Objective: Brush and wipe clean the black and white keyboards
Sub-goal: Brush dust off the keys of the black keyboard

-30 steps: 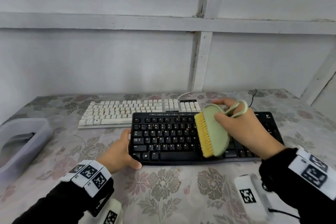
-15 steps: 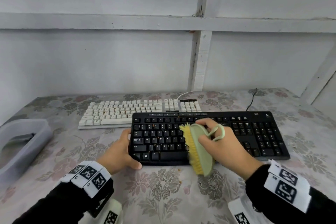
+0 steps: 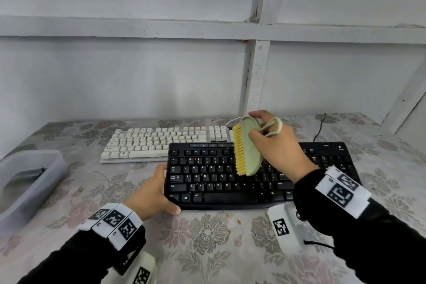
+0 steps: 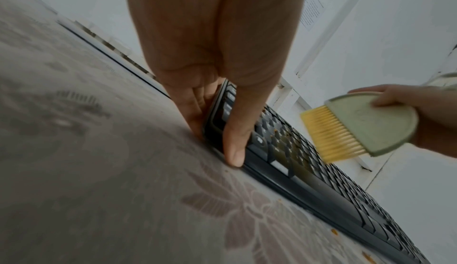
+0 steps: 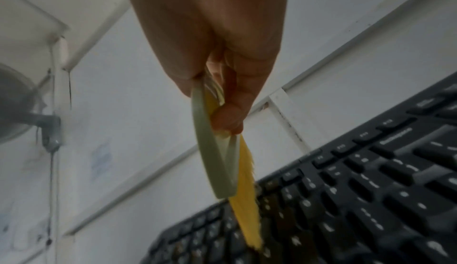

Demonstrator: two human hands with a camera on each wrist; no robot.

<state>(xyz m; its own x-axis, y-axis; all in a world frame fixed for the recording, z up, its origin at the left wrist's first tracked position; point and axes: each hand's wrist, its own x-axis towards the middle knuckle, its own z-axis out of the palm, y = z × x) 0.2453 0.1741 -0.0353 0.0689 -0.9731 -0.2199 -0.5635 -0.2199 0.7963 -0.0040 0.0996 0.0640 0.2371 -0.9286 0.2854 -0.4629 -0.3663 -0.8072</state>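
A black keyboard [image 3: 221, 182] lies across the flowered table in front of me, with small orange crumbs among its keys. My left hand [image 3: 154, 193] grips its left end [image 4: 222, 112], thumb on the front corner. My right hand [image 3: 274, 145] holds a pale green brush [image 3: 249, 147] with yellow bristles [image 4: 331, 133] above the keyboard's upper middle rows, bristles facing left. In the right wrist view the brush [image 5: 212, 151] hangs just over the black keys [image 5: 358, 200]. A white keyboard [image 3: 161, 140] lies behind the black one, to the left.
A translucent grey plastic tub [image 3: 27, 182] sits at the table's left edge. Orange crumbs [image 3: 238, 221] lie on the cloth in front of the black keyboard. A black cable [image 3: 320, 129] runs off the back right. A white wall stands close behind.
The right hand has lifted the brush from the keyboard's front edge back up and away to the upper middle rows. The left hand has kept its hold on the keyboard's left end.
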